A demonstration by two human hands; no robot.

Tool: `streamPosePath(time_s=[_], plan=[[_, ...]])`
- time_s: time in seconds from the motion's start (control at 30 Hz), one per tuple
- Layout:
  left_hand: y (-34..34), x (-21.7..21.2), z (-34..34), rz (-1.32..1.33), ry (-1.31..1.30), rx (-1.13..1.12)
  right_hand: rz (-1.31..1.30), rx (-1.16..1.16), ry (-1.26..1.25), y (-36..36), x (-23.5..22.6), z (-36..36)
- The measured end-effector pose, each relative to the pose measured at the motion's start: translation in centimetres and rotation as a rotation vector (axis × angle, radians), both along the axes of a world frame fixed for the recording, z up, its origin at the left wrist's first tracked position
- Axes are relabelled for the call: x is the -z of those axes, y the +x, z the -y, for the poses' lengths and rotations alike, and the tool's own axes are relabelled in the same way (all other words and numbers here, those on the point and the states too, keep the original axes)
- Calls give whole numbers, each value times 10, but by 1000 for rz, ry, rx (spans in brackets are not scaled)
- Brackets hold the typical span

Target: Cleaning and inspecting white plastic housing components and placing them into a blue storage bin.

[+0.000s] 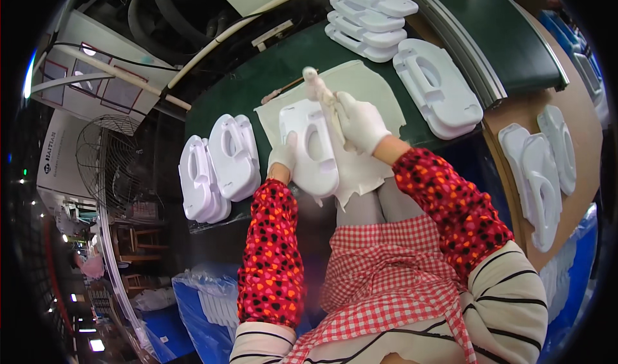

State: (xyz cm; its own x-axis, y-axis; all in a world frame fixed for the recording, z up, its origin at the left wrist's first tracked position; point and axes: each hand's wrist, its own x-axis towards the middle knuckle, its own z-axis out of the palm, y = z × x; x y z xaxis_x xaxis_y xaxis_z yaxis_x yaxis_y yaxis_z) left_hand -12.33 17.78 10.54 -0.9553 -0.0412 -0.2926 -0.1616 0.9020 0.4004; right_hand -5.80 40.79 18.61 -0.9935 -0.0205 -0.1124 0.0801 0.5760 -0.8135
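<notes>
A white plastic panel with an oval opening lies on a cream cloth in front of me. My left hand, in a white glove, grips the panel's left edge, thumb on top. My right hand, also gloved, is closed round a crumpled whitish rag along the panel's right edge. The rag's rounded end sticks up past the panel's far edge; whether something is inside it I cannot tell. A thin stick-like tool lies at the cloth's far left edge.
Similar white panels stand in a left stack, a far stack and a right stack on the green table. More panels lie on a brown board at right. A conveyor belt runs at far right.
</notes>
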Motion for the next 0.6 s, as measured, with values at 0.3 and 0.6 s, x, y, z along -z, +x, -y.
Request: streamPosePath(time_s=[0.3, 0.6], plan=[[14, -3, -5, -71, -7, -183, -197, -142, 90, 68, 3, 8], [11, 1, -12, -166, 112, -222, -223, -46, 99, 109, 24, 8]])
